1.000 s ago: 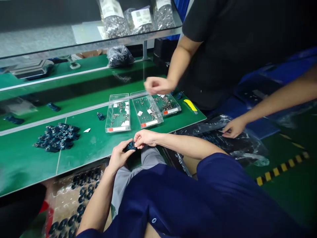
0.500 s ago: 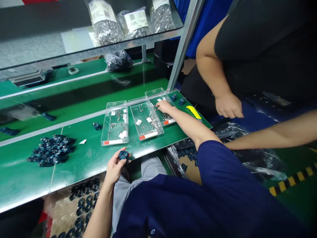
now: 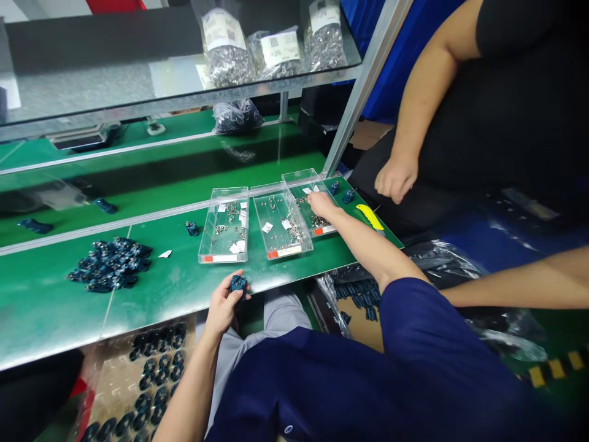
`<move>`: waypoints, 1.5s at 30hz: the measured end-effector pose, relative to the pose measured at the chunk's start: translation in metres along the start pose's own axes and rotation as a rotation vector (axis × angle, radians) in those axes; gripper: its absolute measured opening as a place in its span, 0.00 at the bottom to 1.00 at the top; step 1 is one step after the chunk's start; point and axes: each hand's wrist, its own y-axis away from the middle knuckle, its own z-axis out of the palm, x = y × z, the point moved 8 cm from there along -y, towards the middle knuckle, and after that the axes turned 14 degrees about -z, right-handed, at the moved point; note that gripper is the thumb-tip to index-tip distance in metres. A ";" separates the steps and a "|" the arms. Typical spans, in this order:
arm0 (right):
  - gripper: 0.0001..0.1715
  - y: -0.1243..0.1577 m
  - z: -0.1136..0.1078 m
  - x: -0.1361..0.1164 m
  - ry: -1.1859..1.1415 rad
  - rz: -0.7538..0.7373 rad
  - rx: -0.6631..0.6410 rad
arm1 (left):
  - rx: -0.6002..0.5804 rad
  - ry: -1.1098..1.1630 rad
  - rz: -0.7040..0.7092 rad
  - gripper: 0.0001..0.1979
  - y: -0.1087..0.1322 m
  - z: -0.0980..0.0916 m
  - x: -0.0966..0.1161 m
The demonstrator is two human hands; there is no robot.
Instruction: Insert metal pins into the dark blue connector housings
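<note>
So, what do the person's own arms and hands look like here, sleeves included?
The left hand and right hand are bare, with no gloves. A short navy-blue shirt sleeve covers the upper right arm, and the shirt has a small round button.

A small dark blue part [image 3: 238, 283] is just by the front edge of the green counter [image 3: 151, 307], and shiny metal bits [image 3: 318, 221] lie in a clear box [image 3: 299, 178].

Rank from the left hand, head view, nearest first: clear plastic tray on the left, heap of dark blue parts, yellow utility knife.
From the left hand, holding a small dark blue part:
1. Clear plastic tray: just ahead of the hand.
2. Heap of dark blue parts: off to the left.
3. Yellow utility knife: far to the right.
</note>
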 end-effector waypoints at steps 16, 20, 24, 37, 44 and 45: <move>0.19 0.161 0.053 -0.289 -1.457 -0.391 -0.263 | 0.118 0.395 0.120 0.21 0.043 -0.001 0.033; 0.17 0.162 0.055 -0.304 -1.460 -0.457 -0.080 | 0.101 0.509 0.106 0.21 0.049 -0.012 0.029; 0.14 0.157 0.047 -0.303 -1.349 -0.459 0.070 | 0.000 0.497 0.093 0.24 0.055 -0.015 0.031; 0.08 0.155 0.011 -0.317 -1.033 -0.828 0.176 | -0.022 0.312 0.099 0.23 0.055 -0.021 0.031; 0.08 0.154 0.013 -0.313 -0.987 -0.822 0.212 | -0.037 0.191 0.103 0.28 0.054 -0.018 0.027; 0.08 0.154 0.013 -0.312 -0.978 -0.813 0.209 | -0.023 0.156 0.117 0.26 0.055 -0.018 0.028</move>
